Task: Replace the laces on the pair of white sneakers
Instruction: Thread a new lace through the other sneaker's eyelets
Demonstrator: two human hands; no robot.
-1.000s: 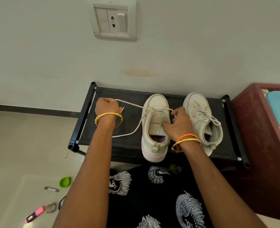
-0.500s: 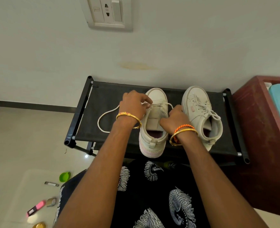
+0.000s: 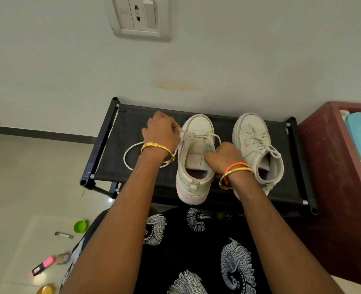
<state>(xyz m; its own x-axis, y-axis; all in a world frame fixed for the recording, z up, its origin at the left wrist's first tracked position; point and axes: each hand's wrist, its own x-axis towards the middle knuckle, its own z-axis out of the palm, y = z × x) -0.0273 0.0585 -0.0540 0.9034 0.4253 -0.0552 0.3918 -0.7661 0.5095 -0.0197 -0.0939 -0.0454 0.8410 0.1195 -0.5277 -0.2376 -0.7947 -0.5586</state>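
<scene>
Two white sneakers stand toe-away on a black shoe rack (image 3: 130,122). The left sneaker (image 3: 196,158) has a lace (image 3: 196,135) threaded only through its front eyelets. My left hand (image 3: 161,130) pinches one end of that lace beside the toe; the slack loops over the rack to the left. My right hand (image 3: 222,154) rests on the sneaker's right side with curled fingers holding the other end of the lace. The right sneaker (image 3: 258,149) is fully laced and untouched.
A dark red cabinet (image 3: 332,166) holding a light blue object stands at the right of the rack. On the floor at lower left lie a green cap (image 3: 80,226), a pink marker (image 3: 42,265) and small metal items. A wall socket (image 3: 139,16) is above.
My left hand came in from the far left of the rack to the sneaker's toe, and the taut lace fell slack into a loop. The right hand stayed on the sneaker.
</scene>
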